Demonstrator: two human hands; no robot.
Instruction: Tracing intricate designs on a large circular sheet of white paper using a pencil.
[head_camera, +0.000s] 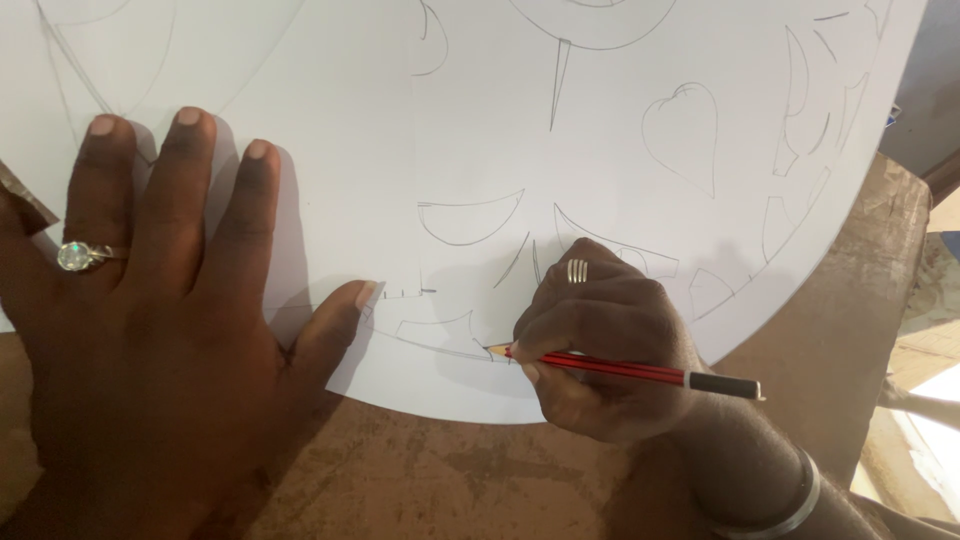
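So on the left, the left hand (150, 330) is laid flat with fingers spread, nothing gripped, pressed onto the white paper sheet (480, 120) near its curved lower edge. A ring with a clear stone (75, 256) is worn on it. Further right, a red pencil (620, 368) is pinched in the closed right hand (600, 340), its long axis running nearly level, tip pointed left and touching a curved pencil line just inside the edge. The thumb of the flat hand is near that tip. Bare brown worktop (450, 480) is left below, and plenty of sketched shapes above.
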